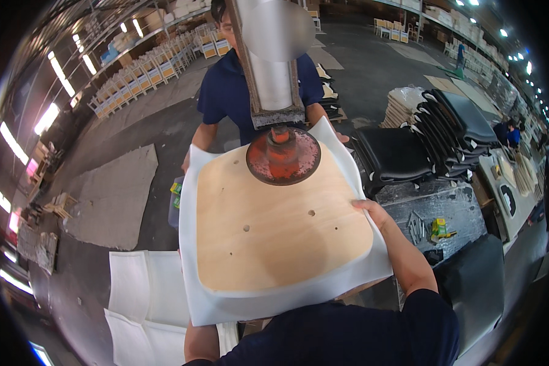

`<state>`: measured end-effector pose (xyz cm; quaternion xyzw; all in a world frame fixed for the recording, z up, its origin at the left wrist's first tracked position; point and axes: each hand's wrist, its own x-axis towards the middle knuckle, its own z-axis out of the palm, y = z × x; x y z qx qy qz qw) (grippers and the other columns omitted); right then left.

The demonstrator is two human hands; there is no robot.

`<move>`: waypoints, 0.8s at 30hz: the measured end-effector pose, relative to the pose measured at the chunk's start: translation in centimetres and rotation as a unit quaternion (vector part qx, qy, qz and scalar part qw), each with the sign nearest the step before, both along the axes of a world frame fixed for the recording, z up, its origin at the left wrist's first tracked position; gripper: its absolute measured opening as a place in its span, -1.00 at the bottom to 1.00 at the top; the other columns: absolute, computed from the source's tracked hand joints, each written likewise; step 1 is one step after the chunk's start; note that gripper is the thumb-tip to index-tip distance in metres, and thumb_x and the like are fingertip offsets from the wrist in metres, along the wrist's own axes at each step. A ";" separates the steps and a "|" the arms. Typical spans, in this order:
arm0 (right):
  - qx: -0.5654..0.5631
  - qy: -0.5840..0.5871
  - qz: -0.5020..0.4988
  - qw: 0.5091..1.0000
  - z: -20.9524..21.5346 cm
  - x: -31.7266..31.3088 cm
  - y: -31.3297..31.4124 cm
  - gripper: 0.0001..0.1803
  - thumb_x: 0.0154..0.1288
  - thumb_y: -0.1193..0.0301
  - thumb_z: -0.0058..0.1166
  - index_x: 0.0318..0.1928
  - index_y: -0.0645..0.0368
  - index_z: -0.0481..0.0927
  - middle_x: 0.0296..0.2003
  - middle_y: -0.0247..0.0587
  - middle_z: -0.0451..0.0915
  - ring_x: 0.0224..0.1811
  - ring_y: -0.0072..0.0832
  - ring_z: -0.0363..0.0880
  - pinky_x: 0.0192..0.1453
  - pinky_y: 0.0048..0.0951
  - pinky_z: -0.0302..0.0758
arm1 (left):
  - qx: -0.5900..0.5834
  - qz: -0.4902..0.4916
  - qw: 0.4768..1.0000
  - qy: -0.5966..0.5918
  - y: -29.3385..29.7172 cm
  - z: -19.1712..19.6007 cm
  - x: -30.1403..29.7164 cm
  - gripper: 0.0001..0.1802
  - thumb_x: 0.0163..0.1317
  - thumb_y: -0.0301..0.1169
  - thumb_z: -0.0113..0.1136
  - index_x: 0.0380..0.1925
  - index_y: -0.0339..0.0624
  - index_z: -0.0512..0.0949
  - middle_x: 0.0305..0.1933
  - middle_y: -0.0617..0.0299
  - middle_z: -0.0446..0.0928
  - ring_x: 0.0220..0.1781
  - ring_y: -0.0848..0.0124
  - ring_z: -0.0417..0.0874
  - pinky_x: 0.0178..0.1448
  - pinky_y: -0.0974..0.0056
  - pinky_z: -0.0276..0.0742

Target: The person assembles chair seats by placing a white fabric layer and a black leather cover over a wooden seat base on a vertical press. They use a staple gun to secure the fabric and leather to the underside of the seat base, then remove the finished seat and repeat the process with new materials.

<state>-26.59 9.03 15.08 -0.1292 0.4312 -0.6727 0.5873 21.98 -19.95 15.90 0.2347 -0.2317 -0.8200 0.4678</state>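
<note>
A pale plywood seat board [274, 226] with small drilled holes lies on a white foam sheet [195, 287] whose edges stick out all round. A round orange press pad [283, 155] on a metal column sits above the board's far edge. My right hand [372, 210] rests at the right edge of the board and foam, fingers curled onto it. My left hand is hidden under the foam; only the forearm [200, 341] shows at the lower left. A person in a dark blue shirt [226, 91] stands opposite, hands at the foam's far corners.
A stack of black upholstered seat cushions [433, 140] stands at the right. Small tools and a yellow-green object [440, 228] lie on the dark bench at right. White foam sheets [140, 293] are piled at lower left. Rows of chairs [152, 70] line the far left.
</note>
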 end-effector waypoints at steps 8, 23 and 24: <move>0.155 0.046 -0.026 0.986 -3.8 2.1 9.5 -0.16 0.43 0.08 0.47 0.55 0.22 0.48 0.36 -0.08 0.68 0.37 -0.14 0.67 0.50 -0.01 0.54 | 0.053 -0.004 0.997 -0.055 2.9 -5.2 0.5 -0.13 0.74 0.26 -0.26 0.56 -0.34 0.41 0.44 -0.05 0.62 0.37 0.03 0.70 0.51 -0.03 0.62; 0.321 0.256 -0.064 0.910 -4.6 3.0 7.0 -0.39 0.50 0.23 0.42 0.37 0.34 0.57 0.17 -0.07 0.76 0.19 -0.23 0.74 0.35 -0.20 0.60 | -0.025 0.019 0.952 -0.305 6.0 -12.2 -2.2 -0.42 0.79 -0.07 -0.06 0.26 -0.41 0.68 0.13 0.15 0.77 0.12 0.42 0.73 0.25 0.29 0.61; 0.315 0.256 -0.060 0.912 -5.2 2.9 7.0 -0.41 0.51 0.24 0.40 0.36 0.34 0.58 0.15 -0.08 0.77 0.17 -0.25 0.74 0.34 -0.21 0.61 | -0.037 0.023 0.953 -0.301 6.0 -12.7 -2.2 -0.44 0.79 -0.09 -0.06 0.26 -0.41 0.68 0.14 0.15 0.77 0.12 0.43 0.72 0.25 0.30 0.61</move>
